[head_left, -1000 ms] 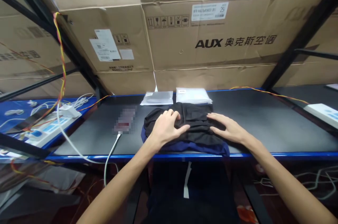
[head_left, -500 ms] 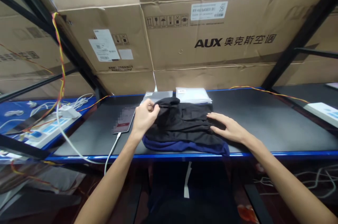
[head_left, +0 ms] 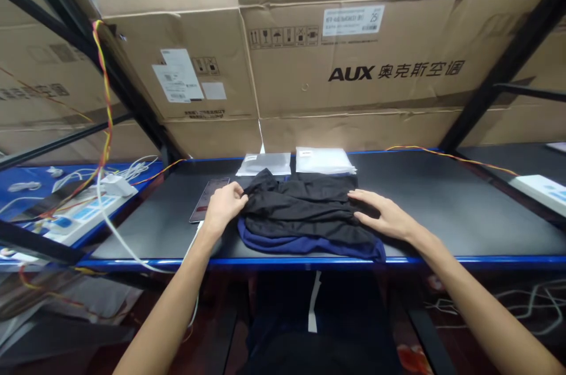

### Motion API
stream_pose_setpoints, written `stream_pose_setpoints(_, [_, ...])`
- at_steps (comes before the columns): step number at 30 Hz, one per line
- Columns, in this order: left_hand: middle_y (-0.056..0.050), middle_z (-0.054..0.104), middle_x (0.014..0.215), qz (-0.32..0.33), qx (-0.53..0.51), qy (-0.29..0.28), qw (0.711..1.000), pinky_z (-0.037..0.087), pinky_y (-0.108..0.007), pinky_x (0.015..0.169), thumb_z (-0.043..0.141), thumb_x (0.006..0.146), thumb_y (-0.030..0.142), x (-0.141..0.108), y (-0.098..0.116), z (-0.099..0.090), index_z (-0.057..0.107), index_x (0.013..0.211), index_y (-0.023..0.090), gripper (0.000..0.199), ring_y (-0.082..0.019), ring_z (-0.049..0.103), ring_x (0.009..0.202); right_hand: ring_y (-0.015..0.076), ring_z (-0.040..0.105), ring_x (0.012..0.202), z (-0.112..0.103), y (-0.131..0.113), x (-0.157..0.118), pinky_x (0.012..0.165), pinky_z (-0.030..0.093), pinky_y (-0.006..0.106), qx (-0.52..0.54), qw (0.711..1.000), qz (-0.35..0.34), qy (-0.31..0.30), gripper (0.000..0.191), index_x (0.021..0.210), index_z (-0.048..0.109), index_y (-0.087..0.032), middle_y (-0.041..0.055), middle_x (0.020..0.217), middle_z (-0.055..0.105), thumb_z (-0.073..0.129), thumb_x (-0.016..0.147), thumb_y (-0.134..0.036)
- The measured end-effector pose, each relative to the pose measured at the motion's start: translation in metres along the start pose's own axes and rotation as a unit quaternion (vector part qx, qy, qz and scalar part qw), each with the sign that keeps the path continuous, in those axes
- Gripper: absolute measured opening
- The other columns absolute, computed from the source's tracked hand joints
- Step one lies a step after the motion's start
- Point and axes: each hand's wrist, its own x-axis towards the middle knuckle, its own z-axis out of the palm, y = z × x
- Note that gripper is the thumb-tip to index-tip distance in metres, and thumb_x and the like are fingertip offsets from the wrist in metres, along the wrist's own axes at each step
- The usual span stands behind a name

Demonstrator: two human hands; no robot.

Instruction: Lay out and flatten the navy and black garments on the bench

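A black garment lies bunched on the dark shelf surface, on top of a navy blue cloth whose edge shows along the front. My left hand pinches the left end of the black garment, fingertips closed on the fabric. On the garment's right end rests my right hand, its fingers stretched out and apart, touching the cloth. A phone with a white cable lies just behind and left of my left hand, which partly covers it.
Two stacks of clear plastic bags, the left stack and the right stack, lie behind the garment. Large cardboard boxes form a wall at the back. Power strips and cables flank both sides. The shelf's blue edge runs in front.
My left hand has moved left and down, drawing the black garment's left end outward and flatter. The left plastic stack shows more. My right hand has stayed in place.
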Motion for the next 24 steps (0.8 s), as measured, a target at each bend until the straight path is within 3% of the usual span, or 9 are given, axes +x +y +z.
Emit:
stream_pose_setpoints(5, [-0.005, 0.069, 0.107, 0.159, -0.067, 0.096, 0.98, 0.048, -0.032, 0.092, 0.055, 0.084, 0.032, -0.006, 0.013, -0.011, 0.066, 0.098, 0.022, 0.02, -0.023, 0.064, 0.101, 0.0279, 0.052, 0.131, -0.004, -0.007, 0.001, 0.111, 0.043, 0.049, 0.0, 1.0, -0.01, 0.022, 0.046, 0.134, 0.058, -0.029, 0.0058, 0.141, 0.057, 0.057, 0.09, -0.041])
stream_pose_setpoints(8, [-0.005, 0.068, 0.118, 0.246, -0.093, 0.027, 0.964, 0.044, -0.034, 0.103, 0.052, 0.089, 0.032, -0.007, 0.021, -0.011, 0.066, 0.111, 0.022, 0.029, -0.023, 0.061, 0.112, 0.0282, 0.055, 0.125, -0.009, -0.019, 0.003, 0.107, 0.046, 0.048, -0.004, 0.998, -0.027, 0.064, 0.035, 0.122, 0.066, -0.029, 0.0058, 0.133, 0.063, 0.055, 0.091, -0.04])
stream_pose_setpoints(11, [-0.007, 0.066, 0.122, 0.282, -0.088, -0.061, 0.953, 0.044, -0.038, 0.105, 0.05, 0.088, 0.028, -0.004, 0.022, 0.0, 0.059, 0.128, 0.021, 0.041, -0.023, 0.059, 0.114, 0.0303, 0.058, 0.119, -0.009, -0.03, 0.004, 0.101, 0.05, 0.05, -0.024, 0.998, -0.031, 0.054, 0.03, 0.112, 0.072, -0.029, 0.0074, 0.125, 0.066, 0.057, 0.091, -0.044])
stream_pose_setpoints(14, [-0.009, 0.066, 0.114, 0.3, -0.076, -0.063, 0.949, 0.046, -0.04, 0.101, 0.05, 0.087, 0.026, 0.0, 0.019, 0.013, 0.064, 0.119, 0.021, 0.035, -0.025, 0.06, 0.109, 0.0321, 0.055, 0.119, -0.005, -0.036, 0.005, 0.099, 0.05, 0.052, -0.046, 0.998, -0.03, 0.017, 0.03, 0.106, 0.073, -0.026, 0.0096, 0.132, 0.062, 0.061, 0.088, -0.047])
stream_pose_setpoints(17, [-0.008, 0.065, 0.104, 0.307, -0.092, -0.034, 0.947, 0.049, -0.039, 0.094, 0.054, 0.085, 0.025, 0.002, 0.018, 0.016, 0.069, 0.099, 0.021, 0.021, -0.024, 0.062, 0.1, 0.0323, 0.051, 0.124, -0.002, -0.039, 0.006, 0.101, 0.048, 0.052, -0.054, 0.998, -0.034, 0.02, 0.02, 0.096, 0.071, -0.024, 0.0104, 0.136, 0.058, 0.062, 0.087, -0.039])
stream_pose_setpoints(21, [-0.004, 0.067, 0.096, 0.321, -0.141, -0.018, 0.936, 0.049, -0.035, 0.088, 0.056, 0.082, 0.021, -0.004, 0.022, 0.002, 0.066, 0.087, 0.02, 0.011, -0.021, 0.062, 0.093, 0.0313, 0.048, 0.125, -0.01, -0.046, 0.004, 0.103, 0.045, 0.051, -0.058, 0.994, -0.056, 0.068, 0.006, 0.087, 0.065, -0.024, 0.0106, 0.132, 0.057, 0.059, 0.084, -0.023])
stream_pose_setpoints(24, [-0.002, 0.068, 0.091, 0.325, -0.193, -0.041, 0.925, 0.049, -0.03, 0.083, 0.056, 0.081, 0.016, -0.016, 0.025, -0.015, 0.065, 0.088, 0.019, 0.011, -0.018, 0.063, 0.088, 0.0278, 0.054, 0.117, -0.021, -0.052, -0.004, 0.097, 0.048, 0.046, -0.042, 0.992, -0.081, 0.09, 0.012, 0.086, 0.06, -0.024, 0.0091, 0.122, 0.061, 0.054, 0.082, -0.014])
